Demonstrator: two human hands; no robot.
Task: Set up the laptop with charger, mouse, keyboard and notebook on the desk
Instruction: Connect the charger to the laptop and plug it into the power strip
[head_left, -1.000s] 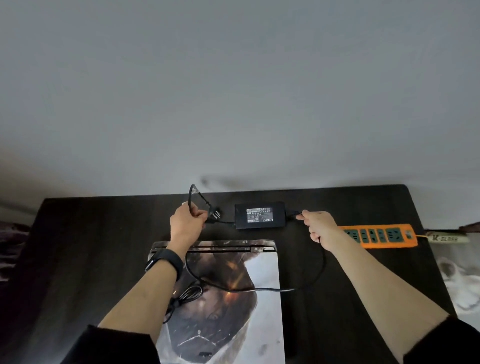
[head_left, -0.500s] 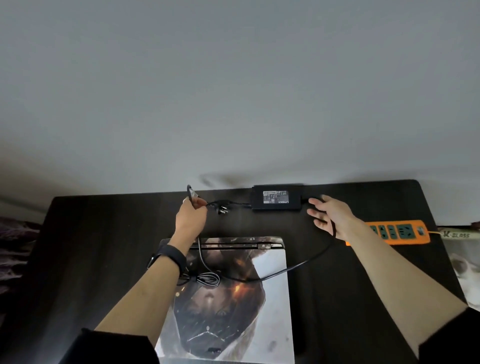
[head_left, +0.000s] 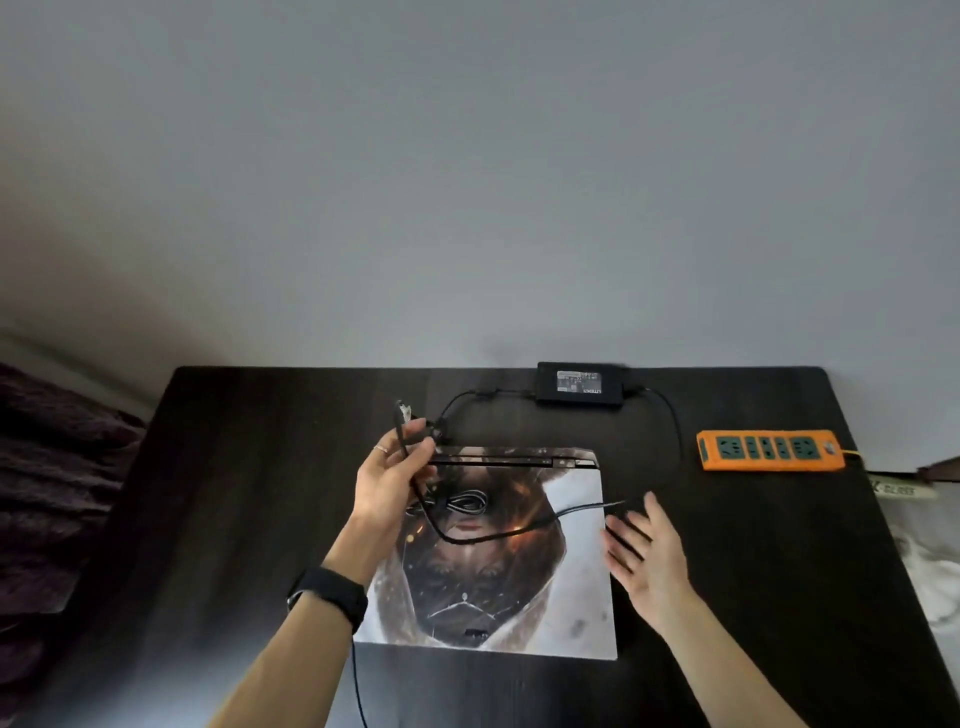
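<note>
Head: cable (head_left: 457, 541) inside left grip (head_left: 388, 480)

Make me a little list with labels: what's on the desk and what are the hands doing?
desk: dark, against a wall
laptop: closed, picture on lid, mid-desk
charger brick: at desk's back edge
charger cable: loops across laptop lid
power strip: orange, right of laptop, sockets look empty
left hand: holds charger cable near laptop's back-left corner
right hand: open, beside laptop's right edge, holds nothing
</note>
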